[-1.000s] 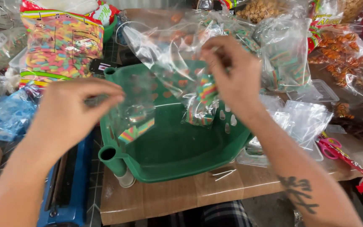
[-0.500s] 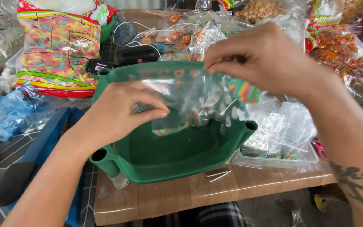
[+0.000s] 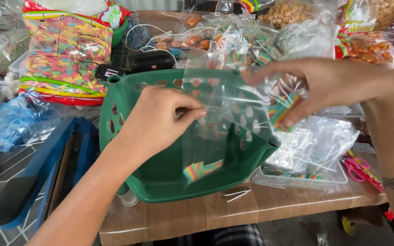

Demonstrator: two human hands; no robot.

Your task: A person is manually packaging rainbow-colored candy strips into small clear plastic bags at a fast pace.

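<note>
Our left hand (image 3: 160, 120) pinches the upper edge of a clear plastic bag (image 3: 215, 123) between thumb and fingertips, while our right hand (image 3: 324, 86) grips a short rainbow-striped candy strip (image 3: 281, 111) between thumb and forefinger, just beside the bag's open right edge. The bag hangs flat and upright over the green plastic basket (image 3: 128, 118), thin and glossy, creased with light streaks, so see-through that we can make out the basket's teardrop wall holes behind it. Near its bottom lies one rainbow candy piece (image 3: 201, 169), tilted, with bands of yellow, red, green and blue. The basket sits on the brown wooden table (image 3: 178, 218), close to its front edge. To the right of the basket, a shallow clear tray (image 3: 297, 180) holds more empty bags, and pink-handled scissors (image 3: 355, 167) lie just past it. At far left we see a large bag of multicoloured candy (image 3: 64, 50) and, lower down, a blue heat sealer (image 3: 46, 168).
</note>
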